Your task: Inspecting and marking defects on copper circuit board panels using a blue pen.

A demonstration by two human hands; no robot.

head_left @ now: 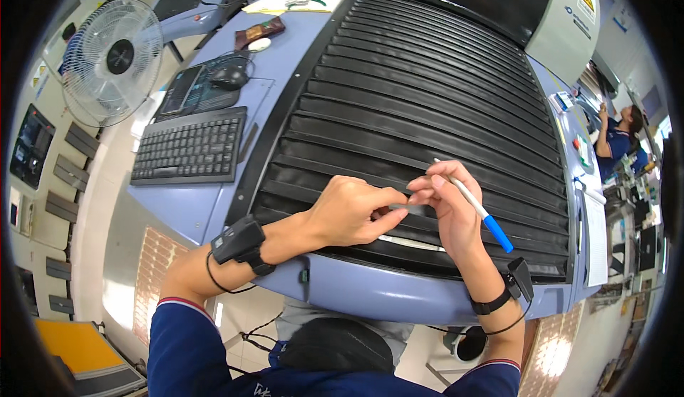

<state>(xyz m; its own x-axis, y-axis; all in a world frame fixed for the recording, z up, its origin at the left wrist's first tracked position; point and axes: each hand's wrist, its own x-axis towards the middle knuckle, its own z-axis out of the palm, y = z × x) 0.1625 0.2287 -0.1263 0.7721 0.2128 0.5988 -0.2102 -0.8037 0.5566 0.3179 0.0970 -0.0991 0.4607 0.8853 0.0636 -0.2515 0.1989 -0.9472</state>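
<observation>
Over the near part of a black ribbed bellows cover (413,98), both my hands meet close together. My left hand (356,210) is closed in a pinch on a small, thin greyish piece (415,208), too small to name. The fingertips of my right hand (456,201) are beside the other end of that piece; whether they touch it I cannot tell. A white marker pen with a blue cap (497,233) is held slantwise in my right hand, the cap pointing down and right. Beneath my hands, a thin white strip (413,243) lies along the cover's front edge.
Left of the cover are a black keyboard (189,146), a mouse (229,75), a brown packet (259,34) and a standing fan (114,55). White papers (595,233) lie on the right side. A person (618,137) is farther off at right. Corded black bands circle both my wrists.
</observation>
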